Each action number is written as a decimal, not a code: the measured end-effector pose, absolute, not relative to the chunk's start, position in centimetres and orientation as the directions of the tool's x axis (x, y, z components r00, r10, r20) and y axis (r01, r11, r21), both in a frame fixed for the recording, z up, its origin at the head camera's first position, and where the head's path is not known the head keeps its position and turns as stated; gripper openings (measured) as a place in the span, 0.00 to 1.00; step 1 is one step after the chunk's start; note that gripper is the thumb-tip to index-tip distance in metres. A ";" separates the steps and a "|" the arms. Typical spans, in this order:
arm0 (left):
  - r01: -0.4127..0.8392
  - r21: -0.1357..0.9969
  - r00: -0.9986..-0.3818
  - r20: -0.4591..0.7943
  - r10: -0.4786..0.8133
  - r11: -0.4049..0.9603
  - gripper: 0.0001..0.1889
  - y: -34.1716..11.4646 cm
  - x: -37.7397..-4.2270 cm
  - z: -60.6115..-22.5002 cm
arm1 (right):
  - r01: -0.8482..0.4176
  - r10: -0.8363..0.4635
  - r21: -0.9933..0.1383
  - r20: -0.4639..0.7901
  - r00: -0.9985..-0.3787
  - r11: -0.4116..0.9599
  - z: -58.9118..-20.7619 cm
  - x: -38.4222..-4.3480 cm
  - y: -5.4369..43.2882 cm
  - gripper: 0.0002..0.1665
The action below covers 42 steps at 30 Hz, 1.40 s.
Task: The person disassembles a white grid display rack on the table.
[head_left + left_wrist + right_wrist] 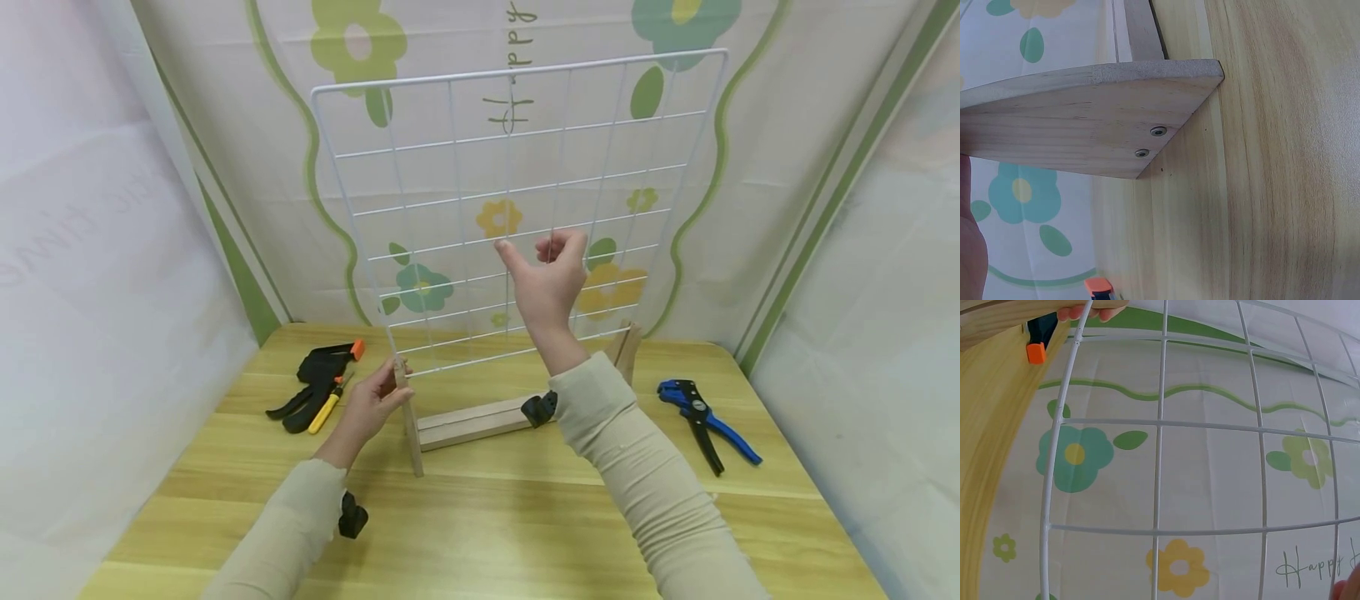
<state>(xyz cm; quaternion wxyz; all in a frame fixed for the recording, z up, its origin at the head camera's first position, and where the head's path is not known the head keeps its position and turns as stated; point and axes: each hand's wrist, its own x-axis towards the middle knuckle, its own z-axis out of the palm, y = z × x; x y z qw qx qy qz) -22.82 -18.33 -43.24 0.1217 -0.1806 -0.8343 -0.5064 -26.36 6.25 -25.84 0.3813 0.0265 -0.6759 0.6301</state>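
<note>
A white wire grid panel (517,75) stands upright, leaning slightly, its lower edge between the two end pieces of a wooden stand (472,423). My left hand (371,404) grips the top of the stand's left end piece by the panel's lower left corner. Two metal bolt heads show on that end piece (1116,119) in the left wrist view. Around the wires near the panel's middle, the fingers of my right hand (550,287) are curled, thumb held apart. Only a fingertip of it shows in the right wrist view, beside a wire.
Left on the wood-grain table (480,533) lie a black tool with an orange tip (322,375) and a yellow-handled screwdriver (326,411). Blue and black wire-stripping pliers (697,412) lie at the right. A flower-print cloth (420,175) hangs behind the panel.
</note>
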 end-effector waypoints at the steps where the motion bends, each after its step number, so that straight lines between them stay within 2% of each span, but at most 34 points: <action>1: 0.425 0.801 -0.905 0.387 0.177 0.422 0.32 -18.3 -22.8 -43.3 | -0.520 0.444 -0.829 0.553 -0.705 0.208 -25.8 -26.3 6.3 0.31; 7: 0.422 0.804 -0.907 0.383 0.177 0.419 0.32 -18.2 -23.0 -43.4 | -0.534 0.441 -0.816 0.571 -0.692 0.220 -25.7 -26.4 6.3 0.31; 12: 0.426 0.806 -0.904 0.387 0.180 0.411 0.32 -18.2 -23.0 -43.3 | -0.520 0.433 -0.826 0.559 -0.707 0.218 -25.6 -26.5 6.3 0.32; 19: 0.374 0.822 -0.927 0.338 0.160 0.430 0.31 -17.5 -22.0 -41.8 | -0.517 0.428 -0.822 0.566 -0.704 0.237 -25.0 -26.4 6.4 0.33; 27: 0.371 0.823 -0.929 0.336 0.159 0.429 0.29 -18.2 -23.2 -43.4 | -0.506 0.440 -0.836 0.545 -0.714 0.214 -24.8 -26.2 6.8 0.33; 34: 0.398 0.805 -0.918 0.352 0.184 0.440 0.22 -17.7 -22.1 -41.6 | -0.501 0.462 -0.844 0.527 -0.713 0.191 -24.9 -25.8 7.1 0.34; 42: 0.424 0.791 -0.905 0.380 0.188 0.442 0.24 -17.0 -21.0 -40.0 | -0.491 0.498 -0.850 0.515 -0.698 0.190 -25.8 -25.3 8.1 0.34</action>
